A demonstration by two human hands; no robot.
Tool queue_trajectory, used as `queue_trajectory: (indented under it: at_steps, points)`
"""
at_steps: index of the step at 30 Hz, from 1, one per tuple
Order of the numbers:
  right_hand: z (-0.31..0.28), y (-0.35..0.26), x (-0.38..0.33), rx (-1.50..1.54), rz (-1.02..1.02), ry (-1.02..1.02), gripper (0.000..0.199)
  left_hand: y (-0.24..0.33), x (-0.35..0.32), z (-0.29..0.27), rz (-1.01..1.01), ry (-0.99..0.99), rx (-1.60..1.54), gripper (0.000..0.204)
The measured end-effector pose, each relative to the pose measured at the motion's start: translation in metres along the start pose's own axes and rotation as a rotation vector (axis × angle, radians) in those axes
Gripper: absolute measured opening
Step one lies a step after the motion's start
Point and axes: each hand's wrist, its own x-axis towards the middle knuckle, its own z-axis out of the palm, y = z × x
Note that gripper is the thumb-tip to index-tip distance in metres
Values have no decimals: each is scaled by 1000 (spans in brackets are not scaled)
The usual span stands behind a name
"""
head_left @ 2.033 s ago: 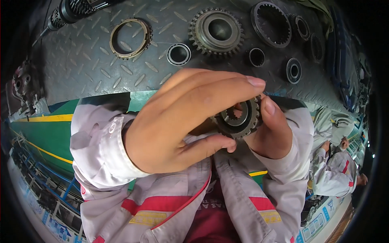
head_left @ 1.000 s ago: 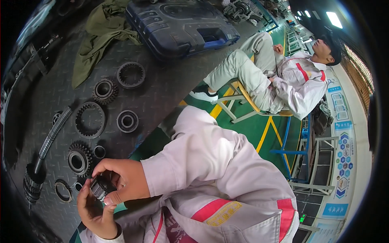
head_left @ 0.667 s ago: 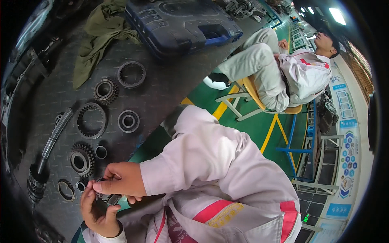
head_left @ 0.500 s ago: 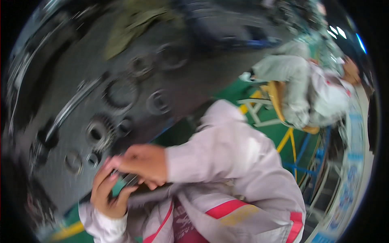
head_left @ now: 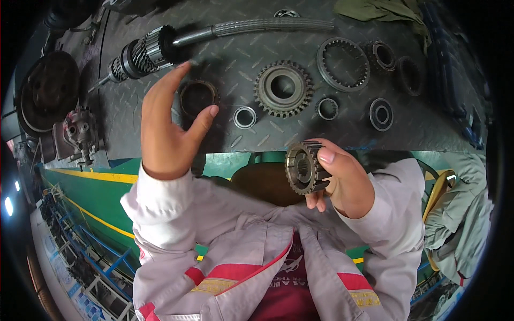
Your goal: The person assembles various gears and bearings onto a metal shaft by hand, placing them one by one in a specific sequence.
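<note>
A toothed metal gear hub (head_left: 308,177) with a splined bore is gripped in my right hand (head_left: 350,182), the thumb on its outer teeth. It is held tilted in front of the table's near edge. My left hand (head_left: 167,125) is raised over the table edge, empty, with thumb and fingers spread. Just beyond the left fingers lies a dark toothed ring (head_left: 215,92). A small bearing ring (head_left: 244,125) rests to the right of it. Between the hands and farther back sits a large gear (head_left: 282,106) with a raised collar.
A long splined shaft (head_left: 273,25) carrying gears (head_left: 159,45) lies across the back of the metal table (head_left: 235,64). A large toothed ring (head_left: 325,76), a ball bearing (head_left: 381,123) and other rings spread rightward. At left stand a round dark disc (head_left: 51,115) and a metal housing (head_left: 80,134).
The head view has swung round to face the table squarely. My hands, close together before, are now apart; the left is open and the right holds the gear hub.
</note>
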Motion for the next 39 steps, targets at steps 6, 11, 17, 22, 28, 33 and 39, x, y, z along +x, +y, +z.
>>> queue_trajectory:
  at_steps: [6, 11, 17, 22, 28, 33, 39]
  points:
    - [-3, -1, -3, 2, 9, 31, 55, -5, 1, 7, -15, -136, 123, 80]
    - [0, -6, -6, 101, 13, 10, 42, -1, 1, 9, -100, -88, 54, 80]
    - [2, -5, -5, 105, -5, 21, 40, 10, 2, 16, -122, -28, 23, 76]
    - [-1, -1, -6, 7, -17, 28, 52, 30, 11, 22, -58, 72, -78, 71]
    - [-5, 4, -1, 70, 16, -18, 55, 50, 29, 47, 305, 17, -173, 74]
    - [1, -7, -10, 135, 80, -23, 43, 60, 31, 56, 256, -42, -173, 75]
    - [-2, -9, -15, 139, 75, -45, 44, 61, 35, 59, 253, -75, -151, 75]
